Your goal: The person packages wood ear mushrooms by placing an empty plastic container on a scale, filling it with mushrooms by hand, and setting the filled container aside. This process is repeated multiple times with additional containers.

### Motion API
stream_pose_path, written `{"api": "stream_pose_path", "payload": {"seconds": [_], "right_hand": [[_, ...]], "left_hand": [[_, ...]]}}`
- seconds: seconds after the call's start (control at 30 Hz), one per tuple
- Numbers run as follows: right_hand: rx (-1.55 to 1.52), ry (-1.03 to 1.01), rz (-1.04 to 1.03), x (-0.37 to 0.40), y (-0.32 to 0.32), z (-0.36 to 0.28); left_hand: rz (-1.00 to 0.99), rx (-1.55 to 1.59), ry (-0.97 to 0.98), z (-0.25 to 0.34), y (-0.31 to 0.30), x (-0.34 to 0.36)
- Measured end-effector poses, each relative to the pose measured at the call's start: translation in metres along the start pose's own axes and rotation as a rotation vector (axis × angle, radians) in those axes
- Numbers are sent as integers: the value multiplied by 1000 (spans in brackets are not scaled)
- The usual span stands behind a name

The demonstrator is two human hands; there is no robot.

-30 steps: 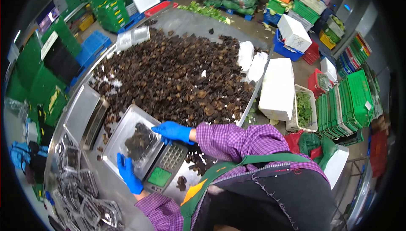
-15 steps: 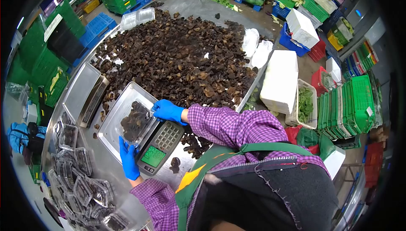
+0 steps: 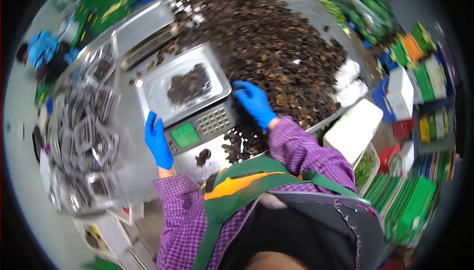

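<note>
1. Left hand point(image 3: 159, 144), blue-gloved: fingers extended, slightly parted, nothing visible in its grasp. It lies at the pan's near left corner; contact cannot be told. A resting fingertip could falsify the reading.
2. Right hand point(image 3: 255, 103), blue-gloved: half open, fingers loosely bent, no held object visible, palm hidden. It lies just right of the pan; a sleeve or knuckle could knock the rim.
3. Clear plastic tray point(image 3: 206, 88), with dark fungus pieces point(image 3: 187, 84): inside the steel weighing pan point(image 3: 152, 89). Lifted by one edge, it could flex and spill.
4. Green display point(image 3: 185, 135), near side: digits blurred, hence easily misread here.
5. Loose pieces point(image 3: 203, 157), near: could be swept off by a cuff.
6. Large fungus heap point(image 3: 276, 38), far right: could slump against the pan if disturbed.
</note>
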State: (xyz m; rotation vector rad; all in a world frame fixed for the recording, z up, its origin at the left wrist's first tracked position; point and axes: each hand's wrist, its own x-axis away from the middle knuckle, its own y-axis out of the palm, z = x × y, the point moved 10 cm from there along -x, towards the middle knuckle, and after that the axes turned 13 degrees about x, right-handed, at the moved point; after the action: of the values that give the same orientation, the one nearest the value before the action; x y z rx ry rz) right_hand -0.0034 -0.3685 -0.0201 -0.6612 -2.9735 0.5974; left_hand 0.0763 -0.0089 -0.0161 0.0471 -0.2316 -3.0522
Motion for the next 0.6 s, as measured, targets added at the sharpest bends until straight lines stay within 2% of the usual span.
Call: {"api": "stream_pose_path", "payload": {"seconds": [0.03,0.07,0.13,0.2,0.27,0.3,0.37,0.43,0.6], "right_hand": [[130,-91,50,8,-19,0],[177,-73,35,19,-35,7],[162,44,18,42,-60,59],[17,219,24,75,-79,94],[111,232,3,105,-87,119],[128,305,-52,122,-83,138],[146,373,-131,139,-72,164],[456,-71,54,140,-73,134],[484,-16,8,139,-72,127]], "left_hand": [[92,31,10,-6,-24,6],[158,18,1,-13,-46,16],[278,-55,54,-17,-91,39],[365,-85,28,-25,-130,65],[430,-106,-28,-28,-151,89],[460,-116,-31,-26,-155,97],[461,-64,-53,-25,-152,101],[437,-70,-21,-16,-139,92],[313,2,35,13,-65,40]]}}
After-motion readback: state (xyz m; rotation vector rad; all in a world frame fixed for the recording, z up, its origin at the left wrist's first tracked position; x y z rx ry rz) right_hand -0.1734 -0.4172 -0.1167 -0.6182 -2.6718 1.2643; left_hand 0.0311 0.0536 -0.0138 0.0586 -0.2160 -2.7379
